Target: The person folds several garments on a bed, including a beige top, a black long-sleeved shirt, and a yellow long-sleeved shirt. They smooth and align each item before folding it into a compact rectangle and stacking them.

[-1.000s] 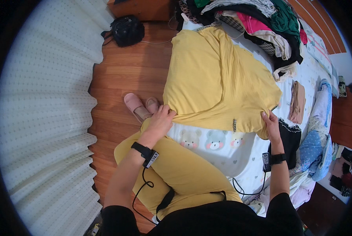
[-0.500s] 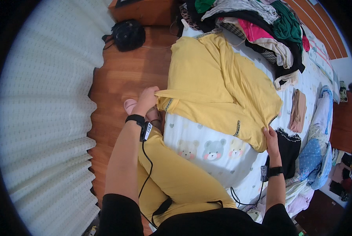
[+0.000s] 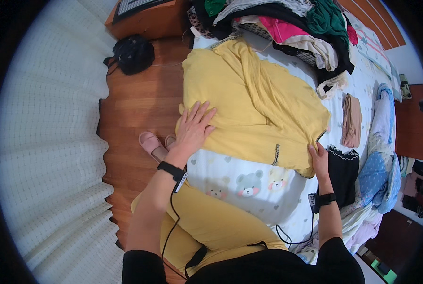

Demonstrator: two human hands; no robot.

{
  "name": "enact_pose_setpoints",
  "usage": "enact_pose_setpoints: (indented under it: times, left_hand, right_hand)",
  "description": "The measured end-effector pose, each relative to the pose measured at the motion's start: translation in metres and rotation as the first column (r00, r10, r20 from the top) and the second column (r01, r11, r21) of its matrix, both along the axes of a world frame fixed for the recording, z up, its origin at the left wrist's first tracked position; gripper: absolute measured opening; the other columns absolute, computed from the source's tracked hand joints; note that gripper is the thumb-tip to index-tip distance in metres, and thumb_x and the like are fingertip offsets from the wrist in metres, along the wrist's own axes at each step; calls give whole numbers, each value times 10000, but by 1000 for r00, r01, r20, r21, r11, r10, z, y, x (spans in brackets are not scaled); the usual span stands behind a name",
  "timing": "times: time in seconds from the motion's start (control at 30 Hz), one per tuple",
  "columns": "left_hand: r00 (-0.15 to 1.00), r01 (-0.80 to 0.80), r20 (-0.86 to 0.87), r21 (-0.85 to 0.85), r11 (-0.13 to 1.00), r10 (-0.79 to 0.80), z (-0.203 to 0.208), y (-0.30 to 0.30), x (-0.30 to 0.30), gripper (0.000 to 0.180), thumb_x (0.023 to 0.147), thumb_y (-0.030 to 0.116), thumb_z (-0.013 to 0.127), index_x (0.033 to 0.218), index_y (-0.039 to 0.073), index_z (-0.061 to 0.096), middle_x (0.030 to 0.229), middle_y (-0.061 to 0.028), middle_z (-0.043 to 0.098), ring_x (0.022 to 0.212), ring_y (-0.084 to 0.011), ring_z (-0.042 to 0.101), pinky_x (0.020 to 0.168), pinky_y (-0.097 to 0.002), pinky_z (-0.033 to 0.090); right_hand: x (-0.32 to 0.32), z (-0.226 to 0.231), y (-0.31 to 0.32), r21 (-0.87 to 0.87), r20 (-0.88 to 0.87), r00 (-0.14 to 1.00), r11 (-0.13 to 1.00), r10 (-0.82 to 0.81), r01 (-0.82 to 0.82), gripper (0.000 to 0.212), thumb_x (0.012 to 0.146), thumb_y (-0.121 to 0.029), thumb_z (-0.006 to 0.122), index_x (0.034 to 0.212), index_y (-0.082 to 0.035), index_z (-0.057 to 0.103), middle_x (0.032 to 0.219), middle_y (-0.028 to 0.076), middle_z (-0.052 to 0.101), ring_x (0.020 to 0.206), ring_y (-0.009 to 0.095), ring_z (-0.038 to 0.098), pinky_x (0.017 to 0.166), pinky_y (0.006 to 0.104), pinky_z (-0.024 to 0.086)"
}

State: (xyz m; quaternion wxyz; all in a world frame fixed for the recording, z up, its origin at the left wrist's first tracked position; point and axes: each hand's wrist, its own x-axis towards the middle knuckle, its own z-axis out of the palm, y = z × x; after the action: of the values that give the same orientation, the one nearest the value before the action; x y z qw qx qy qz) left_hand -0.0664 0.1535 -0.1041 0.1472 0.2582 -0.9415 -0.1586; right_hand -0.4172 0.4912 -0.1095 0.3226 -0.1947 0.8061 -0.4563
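Observation:
A yellow garment (image 3: 225,90) with dark patterned trim is spread out on a white bed sheet (image 3: 225,165) printed with bears and hearts. My left hand (image 3: 196,130) lies flat on the garment's near left part, fingers spread. At the garment's near right corner, my right hand (image 3: 320,160) is closed on the edge between thumb and fingers. Loose folds run across the middle of the cloth. Whether the garment is a dress or a top I cannot tell.
A heap of mixed clothes (image 3: 287,31) covers the bed's far side. To the right lie a folded tan garment (image 3: 351,120), a black garment (image 3: 342,175) and a rumpled blue-and-white quilt (image 3: 374,175). A black bag (image 3: 133,54) rests on the wooden floor beside the pale curtain (image 3: 55,123).
My left hand has let go of the pulled-out left edge and moved onto the cloth, its fingers now spread. My right hand stays at the right corner. The view has shifted slightly.

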Motion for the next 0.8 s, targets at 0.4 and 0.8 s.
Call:
enact_pose_setpoints:
  times: [0.4, 0.8]
  left_hand:
    - [847, -304, -293, 414, 858, 442, 25, -50, -176, 197, 851, 126, 745, 929, -30, 653, 993, -184, 654, 959, -363, 630, 854, -429, 507]
    - [536, 680, -609, 722, 130, 584, 71, -55, -152, 223, 997, 106, 588, 1202, 37, 535, 1220, -110, 611, 1205, -239, 551, 1082, -387, 404]
  right_hand:
    - [33, -39, 0, 227, -763, 638, 968, 109, 106, 263, 968, -294, 651, 1113, -76, 620, 752, 194, 672, 656, 385, 666, 582, 444, 522]
    - [30, -38, 1, 197, -723, 687, 975, 73, 103, 223, 935, -253, 678, 1078, -88, 632, 734, 160, 680, 636, 355, 670, 585, 442, 521]
